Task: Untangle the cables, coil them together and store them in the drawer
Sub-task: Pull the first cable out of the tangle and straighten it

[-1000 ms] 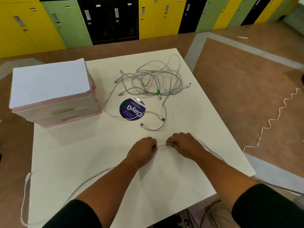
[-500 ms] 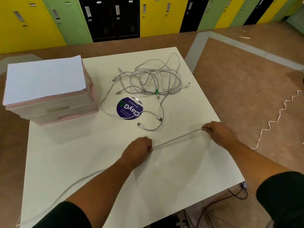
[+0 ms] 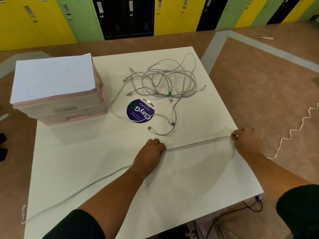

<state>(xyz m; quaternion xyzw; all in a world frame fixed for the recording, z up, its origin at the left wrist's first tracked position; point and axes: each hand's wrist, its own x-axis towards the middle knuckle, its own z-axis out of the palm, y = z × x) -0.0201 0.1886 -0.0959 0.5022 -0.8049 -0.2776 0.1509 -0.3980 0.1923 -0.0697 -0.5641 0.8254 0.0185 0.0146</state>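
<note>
You looked down on a white table [image 3: 86,169] set on a brown floor [image 3: 259,75], with yellow, green and black lockers [image 3: 172,14] along the far wall. A pink drawer unit [image 3: 60,107] sat at the table's far left, its drawers shut and a white sheet [image 3: 51,76] on top. Just right of it lay the tangle of grey cables [image 3: 165,80], one loop crossing a round purple sticker [image 3: 140,110]. A white zigzag cord [image 3: 293,130] lay on the floor to the right.

Your hands were well apart. Your left hand [image 3: 150,152], near the table's middle, had its fingers curled round a single cable [image 3: 198,144]. Your right hand [image 3: 246,140] pinched that cable at the table's right edge, so it ran straight between them. Behind your left hand it trailed to the near left corner.
</note>
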